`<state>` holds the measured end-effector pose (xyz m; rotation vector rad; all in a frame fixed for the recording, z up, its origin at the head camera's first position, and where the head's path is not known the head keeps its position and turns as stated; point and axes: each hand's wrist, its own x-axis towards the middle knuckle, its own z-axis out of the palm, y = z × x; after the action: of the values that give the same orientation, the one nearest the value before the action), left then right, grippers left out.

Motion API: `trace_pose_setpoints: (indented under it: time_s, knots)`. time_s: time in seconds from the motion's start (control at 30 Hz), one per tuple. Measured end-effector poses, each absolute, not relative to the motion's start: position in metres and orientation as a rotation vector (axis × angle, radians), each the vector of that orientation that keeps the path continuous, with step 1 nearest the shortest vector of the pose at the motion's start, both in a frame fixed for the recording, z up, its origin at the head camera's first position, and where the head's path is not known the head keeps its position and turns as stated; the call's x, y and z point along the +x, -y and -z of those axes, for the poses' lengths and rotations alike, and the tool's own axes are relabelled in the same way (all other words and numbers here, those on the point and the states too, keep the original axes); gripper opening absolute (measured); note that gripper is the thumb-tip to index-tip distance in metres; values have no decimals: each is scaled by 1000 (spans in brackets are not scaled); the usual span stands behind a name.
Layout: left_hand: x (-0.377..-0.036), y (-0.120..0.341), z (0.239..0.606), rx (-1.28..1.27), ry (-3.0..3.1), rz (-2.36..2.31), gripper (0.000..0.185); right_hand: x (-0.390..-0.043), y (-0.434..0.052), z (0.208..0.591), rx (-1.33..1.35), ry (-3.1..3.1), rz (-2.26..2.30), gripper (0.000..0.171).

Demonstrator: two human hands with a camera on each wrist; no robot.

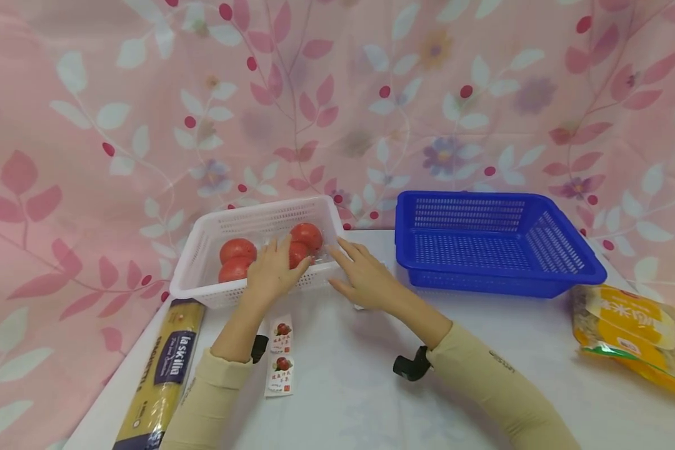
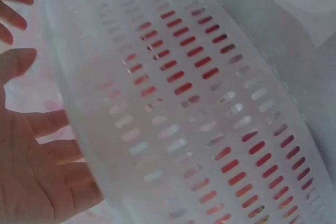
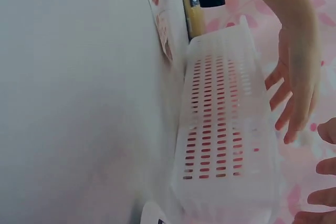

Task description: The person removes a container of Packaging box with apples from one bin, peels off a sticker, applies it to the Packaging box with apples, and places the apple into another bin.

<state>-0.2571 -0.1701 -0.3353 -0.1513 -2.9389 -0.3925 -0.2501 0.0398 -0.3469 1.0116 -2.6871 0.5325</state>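
Two open hands, left grip point(image 1: 272, 272), right grip point(image 1: 362, 278), slack over perforated white basket point(image 1: 202, 250), round tomatoes point(image 1: 237, 250)

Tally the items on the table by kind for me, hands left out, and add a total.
Tomatoes: 4, all in the white basket
Baskets: 2, the white basket and a blue basket
Spaghetti pack: 1
Yellow food bag: 1
Tomato label stickers: 2
Total: 10
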Motion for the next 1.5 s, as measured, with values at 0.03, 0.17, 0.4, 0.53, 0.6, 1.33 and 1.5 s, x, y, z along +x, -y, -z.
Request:
trace_pose_setpoints:
  time_s: [0.03,0.17,0.4,0.53,0.6,1.33,1.5]
  knots:
    - [-261,172,336,-142,2946,432,71,-254,-36,346,1007,2707,-570,59]
    - [-275,179,340,-111,2950,612,62,-273,-21,345,978,2763,-660,58]
    - [-296,185,350,-50,2966,740,58,-302,18,346,927,2862,-560,55]
    - [-306,189,351,-32,2969,784,56,-313,44,346,812,2999,-374,56]
    - [-309,191,351,-32,2979,805,55,-317,53,346,732,3062,-370,57]
    - [-330,200,355,6,3081,1046,68,-343,60,355,581,3254,-763,56]
    - [-330,202,354,53,3025,1127,67,-342,61,354,498,3213,-874,57]
